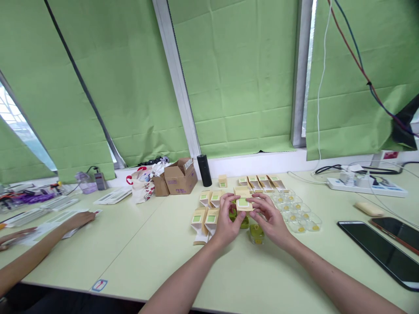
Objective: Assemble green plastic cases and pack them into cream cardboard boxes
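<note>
Small box point(242, 203): above the table point(144, 257), your left hand point(228, 220) and right hand point(271, 216) closed lightly round its sides. One box by the wall point(223, 181) looks closed; several open boxes point(198, 219) show loose flaps; clear cups point(291, 208) sit outside, rightward.
</note>
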The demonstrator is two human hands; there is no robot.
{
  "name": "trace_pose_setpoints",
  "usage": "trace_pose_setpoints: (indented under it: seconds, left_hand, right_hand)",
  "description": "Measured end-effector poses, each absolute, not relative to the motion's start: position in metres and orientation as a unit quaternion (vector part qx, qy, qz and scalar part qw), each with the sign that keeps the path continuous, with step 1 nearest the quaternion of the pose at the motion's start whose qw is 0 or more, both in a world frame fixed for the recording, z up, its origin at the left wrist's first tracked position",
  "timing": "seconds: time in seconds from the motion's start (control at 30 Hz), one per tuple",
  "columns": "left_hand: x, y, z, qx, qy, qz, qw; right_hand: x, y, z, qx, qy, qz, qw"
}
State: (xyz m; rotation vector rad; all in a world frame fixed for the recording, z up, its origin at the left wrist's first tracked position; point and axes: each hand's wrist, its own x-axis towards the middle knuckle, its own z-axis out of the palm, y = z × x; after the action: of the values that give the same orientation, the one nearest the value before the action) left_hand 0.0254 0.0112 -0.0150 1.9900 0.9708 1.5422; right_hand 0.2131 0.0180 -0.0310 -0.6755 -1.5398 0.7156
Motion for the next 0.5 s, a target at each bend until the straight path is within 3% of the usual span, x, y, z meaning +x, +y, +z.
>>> trace_pose_setpoints:
  seconds: [0.5]
  left_hand:
    - [0.0259, 0.0125, -0.0165, 0.716, 0.353, 0.564, 0.212]
  right_hand:
    - [0.2131, 0.0222, -0.0354, -0.291, -0.664, 0.322, 0.609]
